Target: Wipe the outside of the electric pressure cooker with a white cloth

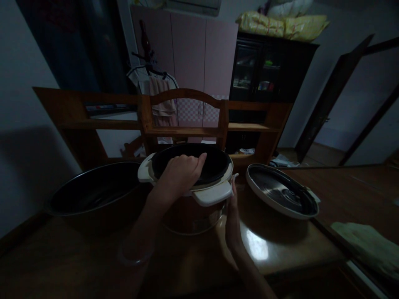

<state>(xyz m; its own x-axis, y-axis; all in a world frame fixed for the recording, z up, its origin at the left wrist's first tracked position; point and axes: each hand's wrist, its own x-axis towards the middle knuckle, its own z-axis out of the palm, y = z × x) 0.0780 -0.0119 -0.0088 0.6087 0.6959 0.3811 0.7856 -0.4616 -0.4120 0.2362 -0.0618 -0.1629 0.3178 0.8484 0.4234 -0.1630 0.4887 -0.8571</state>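
Observation:
A rice cooker [190, 216] with a brown body and pale rim stands on the glossy wooden table, its lid off. Its black inner pot [218, 164] sits inside. My left hand [183, 172] reaches over the near rim into the pot's mouth, closed, knuckles up and thumb pointing forward. Its fingertips, and anything in them, are hidden. My right hand [232, 211] is upright against the cooker's right side, beside the front pale handle [213, 194]. A small piece of white cloth or tissue [235, 177] sticks out at its fingertips.
A large dark basin [96, 182] stands left of the cooker. The round lid [280, 191] lies underside up on the right. Behind rises a wooden shelf frame [187, 132]. A pale folded cloth [368, 245] lies at the far right. The room is dim.

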